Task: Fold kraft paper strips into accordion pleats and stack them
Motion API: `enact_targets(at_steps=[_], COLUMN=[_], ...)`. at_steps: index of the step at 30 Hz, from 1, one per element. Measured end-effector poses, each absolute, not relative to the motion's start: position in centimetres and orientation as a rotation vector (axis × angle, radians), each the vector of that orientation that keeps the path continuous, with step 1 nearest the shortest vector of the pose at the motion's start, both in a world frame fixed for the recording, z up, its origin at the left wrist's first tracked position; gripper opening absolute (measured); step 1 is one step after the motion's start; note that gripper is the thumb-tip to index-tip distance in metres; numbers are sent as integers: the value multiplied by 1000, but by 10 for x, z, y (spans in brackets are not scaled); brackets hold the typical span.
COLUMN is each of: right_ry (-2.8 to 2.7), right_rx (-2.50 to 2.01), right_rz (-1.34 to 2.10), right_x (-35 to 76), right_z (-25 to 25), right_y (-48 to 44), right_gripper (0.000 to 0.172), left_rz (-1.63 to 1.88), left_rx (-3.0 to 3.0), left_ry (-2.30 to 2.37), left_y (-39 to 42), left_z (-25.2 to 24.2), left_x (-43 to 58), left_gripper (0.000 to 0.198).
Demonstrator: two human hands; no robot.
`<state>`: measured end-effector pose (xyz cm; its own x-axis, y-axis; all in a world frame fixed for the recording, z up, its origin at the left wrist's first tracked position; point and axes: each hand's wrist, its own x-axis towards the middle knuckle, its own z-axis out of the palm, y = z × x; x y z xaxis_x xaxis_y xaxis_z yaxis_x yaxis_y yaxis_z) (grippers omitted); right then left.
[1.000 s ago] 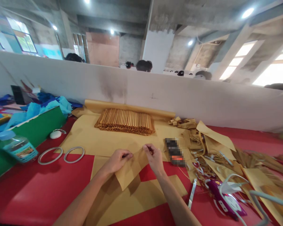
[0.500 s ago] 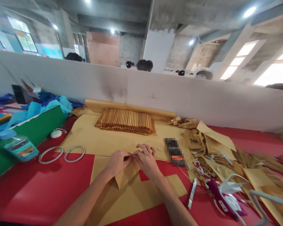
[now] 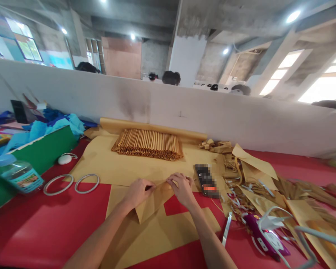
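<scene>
My left hand (image 3: 138, 191) is closed on the left side of a folded sheet of brown paper (image 3: 152, 203). At the sheet's upper right edge, my right hand (image 3: 180, 186) pinches the paper between thumb and fingers. The fold's pointed corner hangs toward me, between my forearms. Under it lie further flat brown paper sheets (image 3: 154, 239) on the red tabletop (image 3: 72, 224). Just beyond my hands a wide brown sheet (image 3: 100, 164) is spread, and a pleated brown paper bundle (image 3: 148, 144) rests on it.
A phone (image 3: 207, 181) lies right of my hands, near a silver cutter knife (image 3: 226, 228) and a purple power strip (image 3: 266, 237). Paper scraps (image 3: 254, 168) heap at the right. Two rings (image 3: 86, 184) and a bottle (image 3: 21, 175) are at left, by a green divider (image 3: 50, 149).
My right hand has slid to the right along the paper's edge, away from my left hand. The left hand stays nearly in place, and more of the folded paper shows between them.
</scene>
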<state>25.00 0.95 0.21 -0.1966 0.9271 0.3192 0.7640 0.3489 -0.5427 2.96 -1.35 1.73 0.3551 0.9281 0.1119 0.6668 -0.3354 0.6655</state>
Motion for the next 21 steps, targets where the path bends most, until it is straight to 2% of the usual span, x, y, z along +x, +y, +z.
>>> enact_targets(at_steps=[4, 8, 14, 17, 21], right_ry=[-2002, -1897, -1971, -2082, -2295], right_rx=[-1396, -1340, -1415, -1295, -1079], right_rz=[458, 410, 32, -217, -225], right_x=[252, 255, 248, 241, 229], right_z=[1, 0, -4, -3, -1], right_y=[12, 15, 10, 5, -1], right_gripper=[26, 25, 25, 25, 24], left_rz=[735, 855, 906, 922, 914], left_rx=[2040, 1898, 1879, 1877, 1917], left_ry=[1352, 1289, 1299, 1315, 1280], left_y=[-11, -6, -2, -4, -7], left_z=[14, 8, 2, 2, 3], left_x=[26, 22, 21, 24, 27], left_gripper=[36, 37, 38, 35, 34])
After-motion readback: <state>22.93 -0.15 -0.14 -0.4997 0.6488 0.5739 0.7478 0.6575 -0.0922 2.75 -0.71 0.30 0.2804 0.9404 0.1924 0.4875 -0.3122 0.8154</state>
